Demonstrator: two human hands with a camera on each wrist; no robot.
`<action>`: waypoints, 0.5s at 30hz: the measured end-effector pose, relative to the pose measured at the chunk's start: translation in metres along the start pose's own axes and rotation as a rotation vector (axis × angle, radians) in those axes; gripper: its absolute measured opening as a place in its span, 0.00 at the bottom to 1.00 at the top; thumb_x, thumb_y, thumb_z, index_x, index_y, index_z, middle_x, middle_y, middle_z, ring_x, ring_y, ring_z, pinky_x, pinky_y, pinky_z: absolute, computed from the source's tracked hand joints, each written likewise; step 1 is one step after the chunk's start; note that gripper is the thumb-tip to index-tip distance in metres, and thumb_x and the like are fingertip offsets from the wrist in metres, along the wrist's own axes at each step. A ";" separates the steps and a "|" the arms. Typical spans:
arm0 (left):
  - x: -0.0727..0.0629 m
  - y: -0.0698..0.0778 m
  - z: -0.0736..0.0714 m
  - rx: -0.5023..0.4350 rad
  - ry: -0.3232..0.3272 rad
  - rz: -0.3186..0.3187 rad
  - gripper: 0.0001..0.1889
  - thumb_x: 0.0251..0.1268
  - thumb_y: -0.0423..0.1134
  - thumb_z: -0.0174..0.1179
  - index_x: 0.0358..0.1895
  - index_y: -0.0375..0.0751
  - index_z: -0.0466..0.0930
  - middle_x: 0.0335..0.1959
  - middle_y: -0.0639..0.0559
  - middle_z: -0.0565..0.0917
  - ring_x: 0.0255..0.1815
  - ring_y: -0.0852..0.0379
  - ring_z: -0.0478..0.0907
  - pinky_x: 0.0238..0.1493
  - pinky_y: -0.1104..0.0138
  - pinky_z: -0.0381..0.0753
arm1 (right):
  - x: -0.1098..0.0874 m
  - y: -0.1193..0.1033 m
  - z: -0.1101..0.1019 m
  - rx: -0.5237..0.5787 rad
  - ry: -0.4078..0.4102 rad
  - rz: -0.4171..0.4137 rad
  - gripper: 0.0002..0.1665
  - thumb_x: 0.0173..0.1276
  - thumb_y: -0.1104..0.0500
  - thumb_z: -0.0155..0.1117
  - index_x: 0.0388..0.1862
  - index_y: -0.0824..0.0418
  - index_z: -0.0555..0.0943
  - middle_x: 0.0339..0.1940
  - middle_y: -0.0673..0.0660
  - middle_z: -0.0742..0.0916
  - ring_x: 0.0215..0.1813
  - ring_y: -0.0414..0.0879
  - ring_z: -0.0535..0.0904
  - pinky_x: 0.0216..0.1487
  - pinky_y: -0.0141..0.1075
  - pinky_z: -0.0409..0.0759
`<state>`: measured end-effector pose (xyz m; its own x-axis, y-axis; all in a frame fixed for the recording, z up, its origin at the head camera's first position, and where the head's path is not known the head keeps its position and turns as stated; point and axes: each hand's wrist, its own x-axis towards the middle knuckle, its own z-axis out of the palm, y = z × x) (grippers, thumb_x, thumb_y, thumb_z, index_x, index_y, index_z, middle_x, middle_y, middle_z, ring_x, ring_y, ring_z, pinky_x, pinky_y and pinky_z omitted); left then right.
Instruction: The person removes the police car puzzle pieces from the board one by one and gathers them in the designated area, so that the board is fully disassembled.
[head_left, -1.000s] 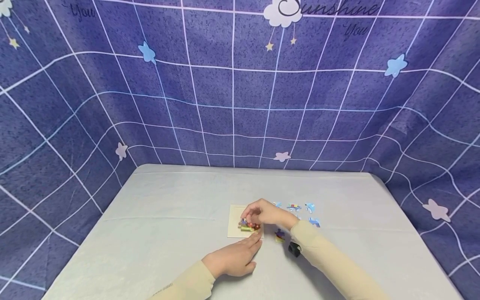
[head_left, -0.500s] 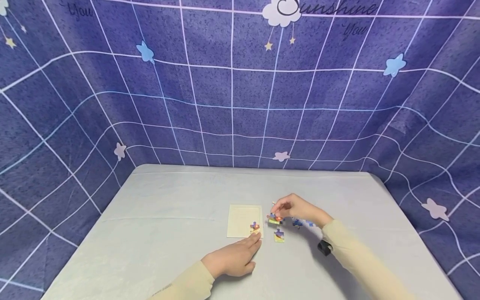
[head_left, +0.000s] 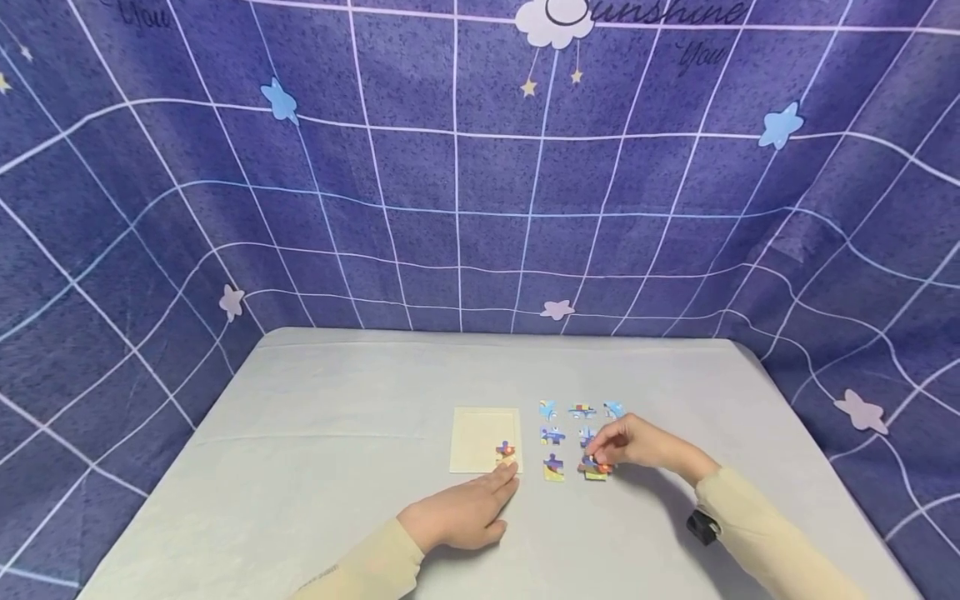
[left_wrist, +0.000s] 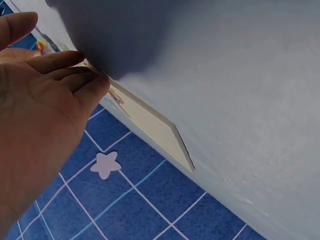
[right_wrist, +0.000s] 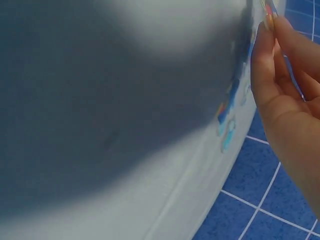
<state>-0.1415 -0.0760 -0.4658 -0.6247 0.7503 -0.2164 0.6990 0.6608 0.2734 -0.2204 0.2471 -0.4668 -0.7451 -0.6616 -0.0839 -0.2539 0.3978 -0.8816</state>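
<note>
My left hand [head_left: 463, 510] lies with straight fingers at the lower right corner of a cream puzzle tray [head_left: 476, 433]. Its fingertips touch the edge there, beside a purple, red and yellow jigsaw piece [head_left: 506, 448] that sits in that corner. To the right, the thumb and fingers of my right hand [head_left: 641, 443] pinch a second jigsaw piece [head_left: 595, 468], coloured purple, red and green. In the right wrist view this jigsaw piece [right_wrist: 270, 19] is seen nearly edge-on between the fingertips. Whether it touches the table, I cannot tell.
Several loose pieces lie in rows right of the tray, among them a yellow and purple piece [head_left: 553, 468] and a blue one [head_left: 552, 435]. Part of the group is hidden by my right hand. A pale cloth covers the table [head_left: 337, 483]; a purple gridded curtain [head_left: 420, 192] surrounds it.
My right hand has moved from over the tray to the right, carrying the pinched jigsaw piece past the yellow and purple one. The left hand has stayed at the tray corner.
</note>
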 end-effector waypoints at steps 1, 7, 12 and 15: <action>0.000 0.000 0.000 0.002 0.001 0.000 0.31 0.71 0.45 0.50 0.72 0.32 0.59 0.76 0.40 0.54 0.76 0.50 0.51 0.73 0.64 0.55 | -0.001 0.001 0.001 -0.002 0.000 -0.005 0.10 0.58 0.73 0.65 0.40 0.75 0.83 0.35 0.66 0.87 0.34 0.46 0.82 0.38 0.31 0.83; 0.000 -0.001 0.000 0.006 0.006 0.012 0.31 0.71 0.45 0.50 0.72 0.31 0.59 0.76 0.39 0.54 0.76 0.50 0.51 0.73 0.64 0.56 | -0.001 0.007 0.006 -0.017 0.019 -0.035 0.09 0.57 0.74 0.65 0.38 0.75 0.84 0.30 0.65 0.85 0.29 0.41 0.80 0.32 0.29 0.82; -0.002 0.001 0.000 0.010 0.005 0.008 0.33 0.70 0.46 0.51 0.72 0.32 0.58 0.76 0.40 0.54 0.76 0.50 0.51 0.74 0.64 0.55 | 0.000 0.008 0.008 -0.051 0.052 -0.076 0.07 0.56 0.75 0.66 0.35 0.74 0.84 0.28 0.65 0.85 0.27 0.40 0.79 0.29 0.29 0.81; -0.003 0.001 0.000 0.010 0.001 0.010 0.33 0.71 0.46 0.51 0.72 0.32 0.58 0.76 0.40 0.53 0.76 0.49 0.50 0.74 0.63 0.55 | 0.000 0.007 0.010 -0.062 0.071 -0.079 0.06 0.56 0.75 0.66 0.34 0.74 0.84 0.28 0.65 0.85 0.27 0.44 0.81 0.29 0.31 0.82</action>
<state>-0.1390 -0.0776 -0.4647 -0.6181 0.7569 -0.2124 0.7085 0.6534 0.2665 -0.2159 0.2441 -0.4772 -0.7624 -0.6468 0.0195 -0.3498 0.3866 -0.8534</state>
